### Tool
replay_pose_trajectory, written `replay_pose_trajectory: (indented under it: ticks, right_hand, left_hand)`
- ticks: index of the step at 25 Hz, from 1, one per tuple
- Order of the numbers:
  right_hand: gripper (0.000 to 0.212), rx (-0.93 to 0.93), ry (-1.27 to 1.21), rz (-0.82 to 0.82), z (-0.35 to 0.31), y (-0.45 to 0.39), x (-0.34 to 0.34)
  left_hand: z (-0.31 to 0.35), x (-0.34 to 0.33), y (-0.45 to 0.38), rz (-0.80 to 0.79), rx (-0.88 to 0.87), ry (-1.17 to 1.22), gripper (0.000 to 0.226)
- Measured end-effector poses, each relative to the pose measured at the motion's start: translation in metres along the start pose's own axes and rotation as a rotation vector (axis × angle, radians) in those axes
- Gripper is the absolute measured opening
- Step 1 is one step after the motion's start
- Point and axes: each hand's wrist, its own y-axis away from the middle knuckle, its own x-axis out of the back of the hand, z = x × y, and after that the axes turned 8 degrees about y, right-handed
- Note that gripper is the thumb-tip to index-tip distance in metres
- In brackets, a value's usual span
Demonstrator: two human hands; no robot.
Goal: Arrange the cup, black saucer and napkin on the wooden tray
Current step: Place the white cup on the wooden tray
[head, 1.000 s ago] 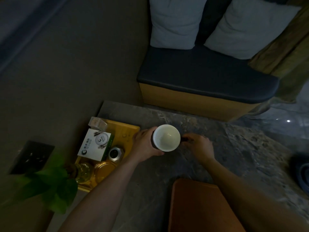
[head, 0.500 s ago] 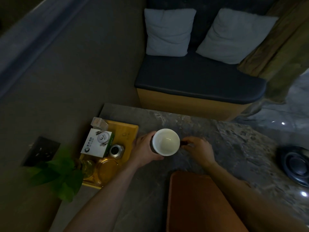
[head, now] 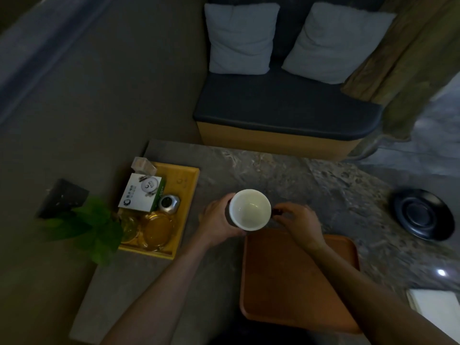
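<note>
A white cup (head: 250, 209), empty and upright, is held just past the far edge of the wooden tray (head: 296, 280), at about 12 o'clock from the tray's near-left corner and not yet on it. The left hand (head: 219, 220) wraps the cup's side, fingers curled around the wall; the right hand (head: 297, 220) pinches a small dark part at the cup's 3 o'clock side, probably its handle, though the dim light leaves that uncertain. The tray lies bare on the grey stone table (head: 311, 175). The black saucer (head: 423, 214) sits well apart at the tray's 2 o'clock, near the table's right edge. A pale rectangle (head: 435, 312) at the tray's 4 o'clock may be the napkin; it cannot be told for sure. At 9 o'clock a yellow tray (head: 189, 185) carries a box, a small tin and glassware, with a green plant (head: 92, 225) beyond it. Done well, the step in hand would seem to call for keeping the cup level, bringing it back toward 6 o'clock over the tray, and leaving room for the saucer, which likely belongs beneath it.
</note>
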Motion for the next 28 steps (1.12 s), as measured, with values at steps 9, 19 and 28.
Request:
replay_pose_trajectory:
  ticks: [9,19,28]
  right_hand:
    - [0.019,-0.024,-0.016,0.041,0.022,0.064,-0.015]
    - [0.025,-0.192,-0.093,0.083,0.038,0.102,-0.039]
    - [0.021,-0.233,-0.055,0.094,0.041,0.112,-0.05]
  left_hand:
    - [-0.017,-0.034,0.035,-0.122,0.079,0.021,0.095]
    - [-0.026,-0.048,0.04,-0.241,0.064,0.017,0.101]
    - [-0.033,-0.049,0.027,-0.339,0.107,-0.082,0.105]
